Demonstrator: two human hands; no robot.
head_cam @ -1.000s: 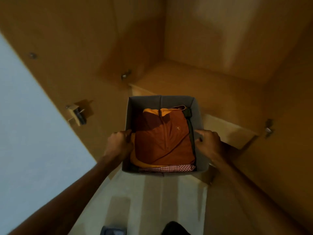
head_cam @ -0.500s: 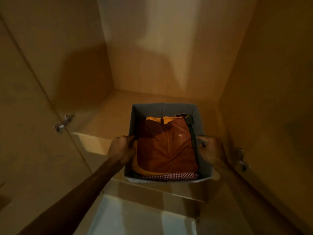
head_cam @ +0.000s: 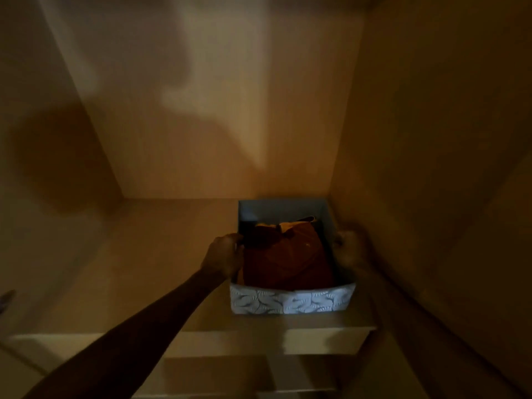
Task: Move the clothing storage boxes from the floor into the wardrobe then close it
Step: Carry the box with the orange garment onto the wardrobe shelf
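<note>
A grey storage box (head_cam: 292,302) with a white leaf pattern on its front sits on the wardrobe floor (head_cam: 172,254), pushed into the back right corner. Folded orange-brown clothing (head_cam: 288,260) fills it. My left hand (head_cam: 223,256) grips the box's left wall. My right hand (head_cam: 349,249), blurred and dim, holds the right wall, squeezed between the box and the wardrobe's right side panel (head_cam: 431,168).
The wardrobe's back panel (head_cam: 216,125) and left side panel (head_cam: 51,154) enclose a bare stretch of floor left of the box. The wardrobe's front lip (head_cam: 230,341) runs below the box. A door hinge (head_cam: 5,298) shows at the left edge.
The box has gone from hanging over the front lip to resting deep inside the wardrobe at the back right. Both hands went in with it, and the view moved closer.
</note>
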